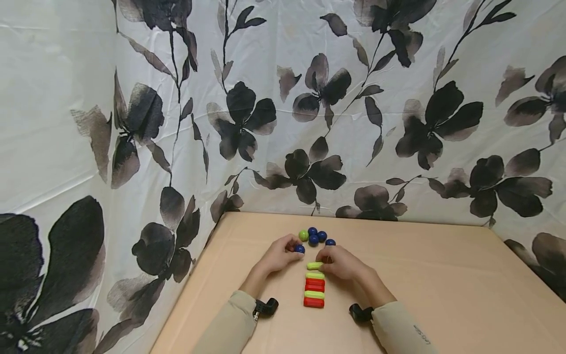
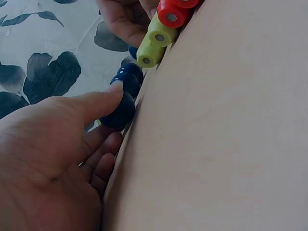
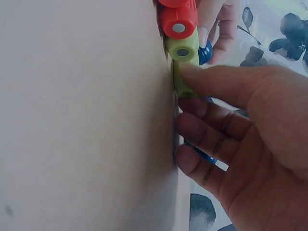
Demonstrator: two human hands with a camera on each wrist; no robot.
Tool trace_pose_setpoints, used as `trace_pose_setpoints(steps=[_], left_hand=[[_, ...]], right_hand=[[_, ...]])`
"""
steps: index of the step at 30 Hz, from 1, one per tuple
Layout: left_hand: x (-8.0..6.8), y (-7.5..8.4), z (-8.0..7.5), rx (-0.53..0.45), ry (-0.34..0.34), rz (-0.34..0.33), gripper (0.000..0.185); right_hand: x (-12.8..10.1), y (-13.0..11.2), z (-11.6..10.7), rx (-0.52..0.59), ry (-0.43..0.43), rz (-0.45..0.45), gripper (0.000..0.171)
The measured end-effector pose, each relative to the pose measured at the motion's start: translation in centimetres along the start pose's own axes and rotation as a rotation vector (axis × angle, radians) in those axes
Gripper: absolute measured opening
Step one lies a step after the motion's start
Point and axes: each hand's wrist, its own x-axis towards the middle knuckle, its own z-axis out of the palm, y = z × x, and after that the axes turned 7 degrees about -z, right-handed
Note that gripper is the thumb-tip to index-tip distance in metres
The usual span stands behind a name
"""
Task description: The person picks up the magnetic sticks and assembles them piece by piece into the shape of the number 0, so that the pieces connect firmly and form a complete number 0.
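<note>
My left hand point(image 1: 279, 254) pinches a blue ball point(image 1: 299, 249) between thumb and fingers, low over the table; in the left wrist view the thumb lies across the blue ball point(image 2: 120, 111). With thumb and forefinger, my right hand point(image 1: 342, 261) holds a yellow-green magnetic rod point(image 1: 313, 266) by its right end. That rod point(image 3: 181, 83) shows below another yellow-green rod point(image 3: 183, 49) in the right wrist view. Toward me from it, red rods point(image 1: 314, 303) and yellow-green rods point(image 1: 315, 276) lie side by side in a stacked-looking column, with metal discs in their ends.
Beyond the hands sit a green ball point(image 1: 303, 235) and several blue balls point(image 1: 313, 240). One more blue ball point(image 1: 330, 242) is partly hidden behind the right hand. A flower-patterned cloth point(image 1: 283, 137) hangs along the back and left edges of the tan table point(image 1: 442, 280).
</note>
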Motion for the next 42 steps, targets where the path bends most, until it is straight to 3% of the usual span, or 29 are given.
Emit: trace_pose_setpoints(steps=[8,15,31,37,42], left_hand=[[-0.3,-0.3,0.1,-0.073,-0.034,-0.012,0.029],[-0.4,-0.5,0.3,-0.107,-0.04,0.001,0.03],[-0.5,-0.4,0.4,-0.063,-0.077,0.025,0.039],[-0.4,-0.3,0.3,-0.059,-0.072,0.027,0.038],[-0.3,-0.1,0.2,-0.052,-0.069,0.034,0.037]], right_hand=[[-0.1,0.2,-0.2,-0.022,0.082,0.099,0.01],[0.1,0.3,-0.2,-0.041,0.109,0.098,0.01],[0.5,0.3,-0.1,-0.042,0.109,0.07,0.013],[0.3,0.4,-0.6,-0.033,0.134,0.124,0.017],[-0.1,0.3,-1.4,0.013,0.21,0.177,0.017]])
